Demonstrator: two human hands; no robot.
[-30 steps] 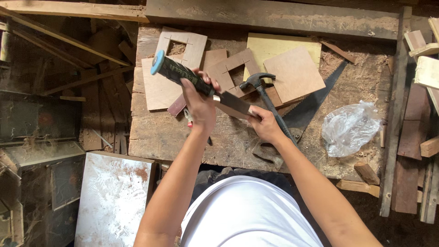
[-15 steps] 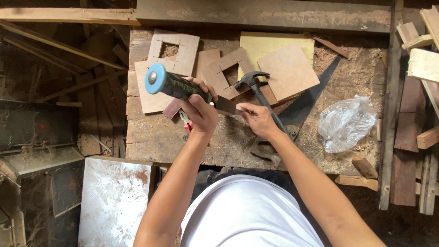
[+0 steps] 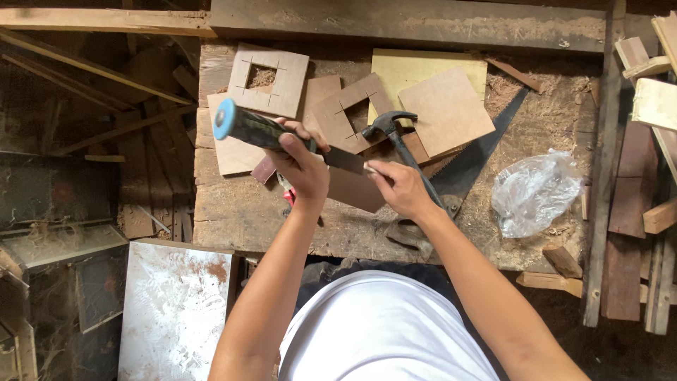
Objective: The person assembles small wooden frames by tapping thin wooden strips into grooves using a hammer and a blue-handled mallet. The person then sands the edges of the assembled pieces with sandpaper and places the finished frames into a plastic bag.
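**Chisel held in both hands over a cluttered wooden counter**

The left hand [image 3: 305, 169] has its grip wrapped tight around the dark handle of a chisel [image 3: 282, 141], whose blue butt end points up and to the left. The flat blade runs rightward to the right hand [image 3: 396, 187], where the fingers pinch it near its tip; the tip itself is hidden under those fingers, so what it touches is hard to tell. Both hands sit above a brown wooden piece [image 3: 356, 190] lying on the counter [image 3: 233, 219].

Just beyond the right hand lies a claw hammer [image 3: 395, 134], its head resting on a thin board with a square hole cut out [image 3: 349, 113]. A second cut-out board [image 3: 271, 81] lies further left, and a plain square board [image 3: 448, 109] overlaps a pale yellow sheet [image 3: 416, 70]. A handsaw [image 3: 479, 155] lies diagonally under the boards, its handle near the right wrist. A crumpled clear plastic bag [image 3: 536, 194] sits well to the right amid sawdust.
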